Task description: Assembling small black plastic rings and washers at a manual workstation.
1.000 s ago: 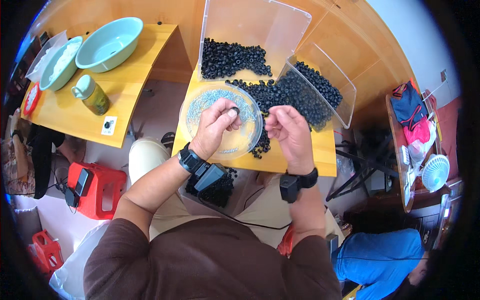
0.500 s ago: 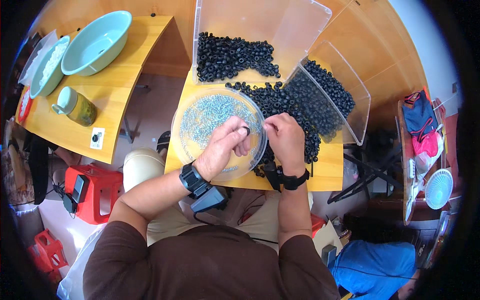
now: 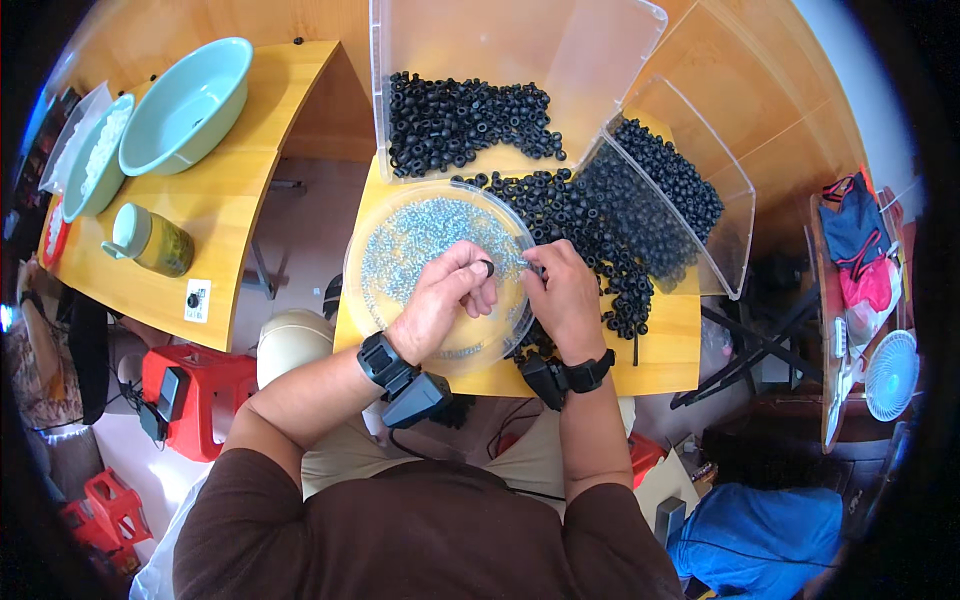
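Ring (image 3: 488,268) pinched above a round clear tray (image 3: 500,332)

Someone in a brown short-sleeved shirt (image 3: 430,530) is working at a yellow table (image 3: 660,372), forearms stretched out over its near edge. The left hand (image 3: 452,288) is half curled, its thumb and forefinger closed on that small black ring, which sits at their tips over the tray's right half. Just beside it, the right hand (image 3: 565,288) is at the tray's right rim, thumb and fingers drawn close together; from where I stand I can't tell whether they've met, or what they might have hold of. Both wrists wear black bands with boxy devices.

Small silvery pieces (image 3: 420,232) lie scattered across the tray. Behind it and to its right spreads a heap of black pieces (image 3: 548,200), many with a hole through the middle. One clear bin (image 3: 510,40) at the back has more of them, and so does a second clear bin (image 3: 728,268) on the right.

Off to the left, another table (image 3: 265,95) carries a big pale green basin (image 3: 188,110), a smaller basin (image 3: 78,198) with something white in it, a lidded bottle (image 3: 165,247) and a white card (image 3: 198,303). A red stool (image 3: 205,425) stands below.
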A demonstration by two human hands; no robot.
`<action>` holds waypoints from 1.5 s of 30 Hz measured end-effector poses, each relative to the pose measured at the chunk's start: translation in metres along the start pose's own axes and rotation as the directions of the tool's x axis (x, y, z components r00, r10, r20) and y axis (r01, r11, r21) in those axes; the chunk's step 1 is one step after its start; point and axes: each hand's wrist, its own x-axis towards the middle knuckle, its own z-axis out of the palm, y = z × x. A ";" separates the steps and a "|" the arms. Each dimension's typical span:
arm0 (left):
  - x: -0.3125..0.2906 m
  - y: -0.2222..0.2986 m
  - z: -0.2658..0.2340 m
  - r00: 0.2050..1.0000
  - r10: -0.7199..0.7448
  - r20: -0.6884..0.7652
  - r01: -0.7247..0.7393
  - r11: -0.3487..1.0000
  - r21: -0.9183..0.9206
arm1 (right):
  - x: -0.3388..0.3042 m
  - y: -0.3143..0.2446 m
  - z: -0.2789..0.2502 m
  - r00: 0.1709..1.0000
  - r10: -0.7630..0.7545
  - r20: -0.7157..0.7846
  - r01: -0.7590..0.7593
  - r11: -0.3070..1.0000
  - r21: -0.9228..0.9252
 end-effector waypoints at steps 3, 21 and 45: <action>-0.001 0.003 0.000 0.999 0.033 0.036 -0.034 0.999 0.024 | 0.002 0.001 0.001 0.999 -0.011 -0.039 0.008 0.998 -0.056; -0.008 -0.003 0.010 0.997 -0.053 0.052 0.049 0.995 0.090 | -0.006 -0.017 -0.010 0.979 -0.199 -0.035 0.202 0.961 0.187; -0.009 0.004 -0.001 0.982 -0.107 0.154 0.090 0.989 0.114 | -0.004 -0.017 -0.013 0.969 -0.040 0.245 -0.139 0.732 0.667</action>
